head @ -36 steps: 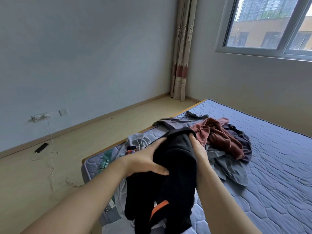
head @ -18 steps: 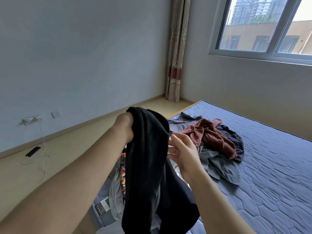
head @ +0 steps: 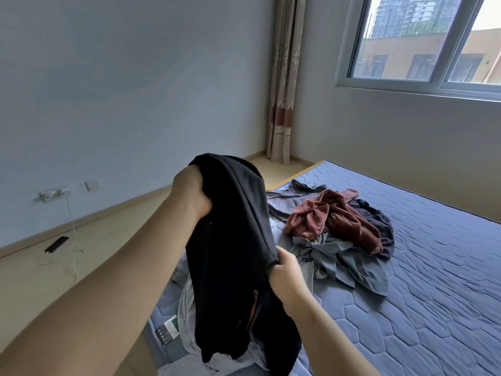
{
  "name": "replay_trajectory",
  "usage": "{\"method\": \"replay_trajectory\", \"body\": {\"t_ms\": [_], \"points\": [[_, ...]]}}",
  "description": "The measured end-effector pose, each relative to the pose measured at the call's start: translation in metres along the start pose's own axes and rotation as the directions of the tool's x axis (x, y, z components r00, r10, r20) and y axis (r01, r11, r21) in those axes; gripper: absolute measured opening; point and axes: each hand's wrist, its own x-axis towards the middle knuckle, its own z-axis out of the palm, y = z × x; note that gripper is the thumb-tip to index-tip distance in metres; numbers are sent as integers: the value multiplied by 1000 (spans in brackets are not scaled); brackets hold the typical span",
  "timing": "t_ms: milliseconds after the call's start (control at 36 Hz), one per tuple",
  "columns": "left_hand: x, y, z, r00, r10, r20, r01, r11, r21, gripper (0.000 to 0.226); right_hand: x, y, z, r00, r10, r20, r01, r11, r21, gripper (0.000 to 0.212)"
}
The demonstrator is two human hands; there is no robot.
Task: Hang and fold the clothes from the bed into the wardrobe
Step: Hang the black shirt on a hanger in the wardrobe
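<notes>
Fingers, left: on my left hand point(head: 193, 192) they are curling into the upper part of the black garment point(head: 233, 261), gripping it, with cloth draping over the fingertips so I cannot see them fully.
Fingers, right: on my right hand point(head: 286, 276) they are clenching a fold on the garment's right edge, lower than the left grip.
Black garment: it is hanging lifted between both hands above the bed's near left corner, its lower part trailing down toward the mattress point(head: 420, 294); a thin orange strip is showing near its lower middle.
Light grey cloth point(head: 187, 316): it is lying under the black piece at the near left corner of the mattress.
Clothes pile: a rust-red garment point(head: 330, 215) is sitting on top of grey-blue pieces point(head: 349, 267), toward the left edge of the bed, beyond my right hand.
Floor: a phone point(head: 57, 244) is lying by the left wall, with a white cable running up to a wall socket point(head: 54, 193).
Far corner: a curtain point(head: 283, 77) is hanging beside the window point(head: 423, 42).
</notes>
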Motion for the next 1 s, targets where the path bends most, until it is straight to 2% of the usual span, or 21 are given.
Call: {"method": "replay_trajectory", "body": {"t_ms": [28,56,111,139,167,222,250,278,333,389,444,500,556,611,667,694,750,806,861,1000], "points": [[1,0,-8,999,28,27,-31,995,98,34,1,-1,-3,999,32,-38,-30,997,72,35],[2,2,-13,998,64,20,-66,990,124,34,1,-3,-7,997,55,-60,-46,987,152,39],[8,-1,-25,984,180,-9,-166,923,348,31,0,-11,-13,997,49,-65,-26,951,307,44],[11,-4,-32,960,278,5,-240,819,521,28,-1,-17,-15,997,34,-66,-8,934,358,45],[17,-9,-40,918,394,43,-317,665,677,24,-1,-23,-17,998,17,-62,8,919,393,46],[22,-16,-56,805,545,234,-410,226,883,28,-1,-35,-19,999,-17,-36,31,896,442,49],[23,-19,-64,751,551,365,-442,8,897,44,-1,-42,-19,999,-45,-25,51,900,433,51],[24,-24,-71,695,506,512,-516,-144,844,62,-1,-48,-19,997,-79,-15,78,912,402,51],[18,-34,-78,618,294,729,-673,-281,684,91,-1,-59,-18,990,-144,0,137,938,319,47],[9,-45,-80,616,118,779,-711,-344,614,104,-1,-67,-17,981,-192,20,180,948,263,46],[2,-53,-84,641,78,763,-705,-334,626,96,-1,-72,-16,970,-239,43,226,953,200,50],[-2,-54,-86,600,157,785,-730,-294,617,69,-4,-72,-13,962,-262,83,249,958,140,51],[-11,-52,-85,607,212,766,-749,-169,640,41,-8,-68,-8,965,-245,89,237,967,91,49],[-20,-53,-86,666,250,702,-720,-27,693,14,-11,-61,-3,976,-216,40,213,974,74,43],[-25,-55,-91,719,326,613,-674,115,730,23,-13,-51,2,980,-196,-30,197,979,51,29],[-29,-55,-92,743,369,558,-648,189,738,16,-15,-46,5,981,-187,-51,188,982,23,21],[-39,-53,-97,781,439,445,-601,330,728,27,-20,-35,14,986,-163,-39,161,986,-51,13],[-45,-49,-104,804,504,316,-559,457,692,19,-28,-26,23,992,-126,12,126,984,-130,11],[-51,-44,-114,809,553,198,-524,526,670,12,-38,-19,33,994,-90,65,101,977,-190,13],[-67,-31,-140,811,583,-48,-464,691,554,13,-58,-6,54,981,13,192,45,954,-296,17]]}}
